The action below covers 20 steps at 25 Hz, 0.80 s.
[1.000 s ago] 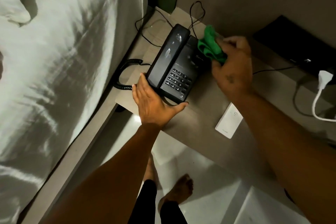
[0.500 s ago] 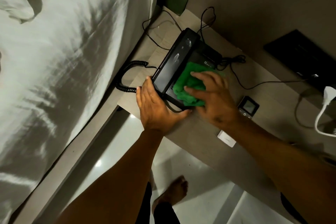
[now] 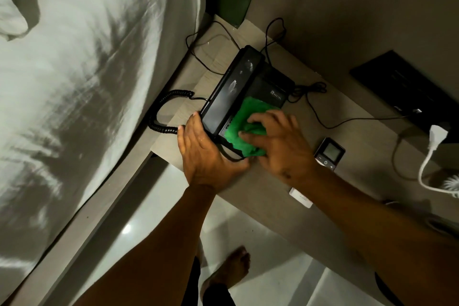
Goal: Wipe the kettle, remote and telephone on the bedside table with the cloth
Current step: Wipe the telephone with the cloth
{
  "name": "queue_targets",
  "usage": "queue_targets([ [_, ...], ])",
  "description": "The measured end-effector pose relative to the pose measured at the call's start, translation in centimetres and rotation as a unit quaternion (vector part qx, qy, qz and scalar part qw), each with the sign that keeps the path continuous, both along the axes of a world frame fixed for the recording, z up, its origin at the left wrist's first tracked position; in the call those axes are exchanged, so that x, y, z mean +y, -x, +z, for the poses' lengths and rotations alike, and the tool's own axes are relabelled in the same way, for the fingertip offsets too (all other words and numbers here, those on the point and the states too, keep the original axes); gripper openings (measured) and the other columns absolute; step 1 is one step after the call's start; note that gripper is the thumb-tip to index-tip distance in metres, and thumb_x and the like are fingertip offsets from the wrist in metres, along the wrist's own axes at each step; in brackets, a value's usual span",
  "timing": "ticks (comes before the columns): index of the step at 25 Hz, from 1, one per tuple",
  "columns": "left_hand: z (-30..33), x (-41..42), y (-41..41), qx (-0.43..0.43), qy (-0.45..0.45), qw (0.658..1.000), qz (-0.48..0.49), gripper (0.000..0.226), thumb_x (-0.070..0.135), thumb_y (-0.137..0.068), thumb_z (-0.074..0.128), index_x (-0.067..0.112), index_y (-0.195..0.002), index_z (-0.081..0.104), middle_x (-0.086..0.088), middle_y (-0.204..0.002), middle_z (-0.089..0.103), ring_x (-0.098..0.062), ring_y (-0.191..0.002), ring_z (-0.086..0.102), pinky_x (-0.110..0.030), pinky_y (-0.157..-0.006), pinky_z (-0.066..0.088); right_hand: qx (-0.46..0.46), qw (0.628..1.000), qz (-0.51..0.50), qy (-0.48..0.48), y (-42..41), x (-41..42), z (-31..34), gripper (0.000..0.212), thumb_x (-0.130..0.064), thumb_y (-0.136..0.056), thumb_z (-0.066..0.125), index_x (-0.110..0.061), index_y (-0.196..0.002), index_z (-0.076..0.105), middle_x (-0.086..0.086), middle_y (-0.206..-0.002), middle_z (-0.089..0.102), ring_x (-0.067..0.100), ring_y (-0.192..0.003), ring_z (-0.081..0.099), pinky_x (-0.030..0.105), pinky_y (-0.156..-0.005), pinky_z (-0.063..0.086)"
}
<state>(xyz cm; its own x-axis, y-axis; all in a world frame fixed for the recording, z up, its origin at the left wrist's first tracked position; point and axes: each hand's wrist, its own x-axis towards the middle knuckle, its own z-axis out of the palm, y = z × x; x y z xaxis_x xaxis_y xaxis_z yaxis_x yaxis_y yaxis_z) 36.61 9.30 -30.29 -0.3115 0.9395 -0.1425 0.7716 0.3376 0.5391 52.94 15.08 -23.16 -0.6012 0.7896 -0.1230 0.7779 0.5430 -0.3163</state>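
Note:
A black telephone [image 3: 236,92] with its handset on the cradle sits on the bedside table [image 3: 273,186]. My left hand [image 3: 206,154] braces the phone's near corner, fingers flat against its side. My right hand [image 3: 278,144] presses a green cloth [image 3: 244,126] onto the keypad, which the cloth hides. A small remote with a screen [image 3: 329,153] lies to the right of my right hand, partly covered by my wrist. No kettle shows in the frame.
A bed with white sheets [image 3: 87,82] borders the table on the left. A coiled handset cord [image 3: 164,117] hangs off the table's left edge. Thin black cables [image 3: 323,119] trail behind the phone. A white plug and cord [image 3: 434,151] and a black wall panel [image 3: 409,92] are at right. A white card [image 3: 300,197] lies near the front edge.
My right hand brought the cloth down from the phone's far right side onto the keypad and keeps pressing it there. My left hand stays at the near corner.

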Motion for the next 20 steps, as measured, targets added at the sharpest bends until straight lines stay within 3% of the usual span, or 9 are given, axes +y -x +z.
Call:
queue_targets([
  [2,0.0,0.0,0.0,0.007,0.006,1.0,-0.004,0.146,0.088,-0.054,0.065,0.0,-0.157,0.013,-0.019,-0.163,0.028,-0.032,-0.153,0.022,-0.042,-0.129,0.001,-0.034,0.999,0.016,-0.013,-1.6,2.2,0.5,0.059,-0.009,-0.06,0.083,-0.029,-0.114,0.069,0.008,-0.132,0.057,0.036,-0.123,0.042,0.054,-0.095,0.038],
  [5,0.1,0.1,0.1,0.015,0.014,1.0,-0.003,0.146,0.085,-0.052,0.068,-0.001,-0.157,0.014,-0.019,-0.162,0.029,-0.032,-0.153,0.024,-0.04,-0.129,-0.002,0.025,0.98,-0.197,0.01,-2.3,7.0,0.7,0.056,-0.001,-0.073,0.072,-0.025,-0.124,0.065,0.009,-0.145,0.043,0.036,-0.133,0.036,0.05,-0.109,0.035],
  [7,0.3,0.1,0.0,0.012,0.015,1.0,0.0,0.146,0.084,-0.052,0.069,0.001,-0.158,0.013,-0.018,-0.163,0.029,-0.031,-0.153,0.022,-0.038,-0.128,-0.004,0.089,0.962,-0.253,0.047,-1.5,8.7,0.7,0.049,0.004,-0.077,0.065,-0.016,-0.122,0.066,0.012,-0.147,0.042,0.034,-0.135,0.035,0.042,-0.113,0.034],
  [9,0.3,0.2,-0.1,0.014,0.015,1.0,-0.002,0.146,0.085,-0.052,0.069,0.001,-0.158,0.012,-0.017,-0.164,0.028,-0.03,-0.154,0.021,-0.039,-0.128,-0.003,0.093,0.98,-0.173,0.035,-1.7,8.8,0.6,0.048,0.013,-0.071,0.058,-0.01,-0.112,0.072,0.014,-0.14,0.052,0.037,-0.132,0.041,0.036,-0.111,0.032],
  [11,0.4,0.2,-0.1,0.017,0.013,1.0,-0.005,0.146,0.084,-0.052,0.07,-0.001,-0.157,0.013,-0.018,-0.163,0.029,-0.031,-0.153,0.023,-0.041,-0.129,-0.001,0.082,0.994,-0.04,0.053,-3.3,7.8,1.0,0.047,0.013,-0.064,0.057,-0.008,-0.101,0.076,0.017,-0.133,0.059,0.043,-0.13,0.044,0.046,-0.111,0.029],
  [13,0.3,0.2,-0.1,0.018,0.011,1.0,-0.004,0.147,0.083,-0.051,0.071,-0.002,-0.157,0.015,-0.019,-0.162,0.03,-0.032,-0.153,0.025,-0.043,-0.129,0.001,0.01,0.99,0.124,0.066,-4.6,6.7,1.5,0.042,0.005,-0.061,0.066,-0.014,-0.097,0.077,0.014,-0.134,0.059,0.044,-0.133,0.04,0.063,-0.112,0.019],
  [15,0.2,0.2,-0.1,0.016,0.013,1.0,-0.003,0.147,0.083,-0.05,0.071,-0.002,-0.156,0.015,-0.02,-0.162,0.031,-0.032,-0.153,0.026,-0.043,-0.129,0.0,-0.076,0.977,0.183,0.085,-5.1,6.3,1.8,0.044,-0.011,-0.061,0.075,-0.029,-0.101,0.075,-0.001,-0.143,0.052,0.038,-0.143,0.025,0.061,-0.112,0.0],
  [17,0.1,0.3,-0.1,0.018,0.014,1.0,-0.005,0.148,0.084,-0.05,0.07,-0.002,-0.157,0.014,-0.02,-0.162,0.03,-0.031,-0.153,0.025,-0.042,-0.129,-0.001,-0.078,0.985,0.115,0.102,-4.5,5.7,2.4,0.042,-0.037,-0.062,0.069,-0.041,-0.103,0.066,-0.014,-0.147,0.043,0.03,-0.147,0.011,0.057,-0.111,-0.011],
  [20,0.0,0.3,-0.3,0.021,0.012,1.0,-0.001,0.146,0.083,-0.052,0.069,-0.002,-0.157,0.013,-0.021,-0.162,0.029,-0.03,-0.153,0.022,-0.042,-0.129,-0.001,-0.044,0.987,-0.107,0.111,-1.9,3.0,2.4,0.076,-0.081,-0.062,0.055,-0.038,-0.124,0.045,-0.008,-0.151,0.03,0.027,-0.145,0.009,0.056,-0.112,0.006],
])
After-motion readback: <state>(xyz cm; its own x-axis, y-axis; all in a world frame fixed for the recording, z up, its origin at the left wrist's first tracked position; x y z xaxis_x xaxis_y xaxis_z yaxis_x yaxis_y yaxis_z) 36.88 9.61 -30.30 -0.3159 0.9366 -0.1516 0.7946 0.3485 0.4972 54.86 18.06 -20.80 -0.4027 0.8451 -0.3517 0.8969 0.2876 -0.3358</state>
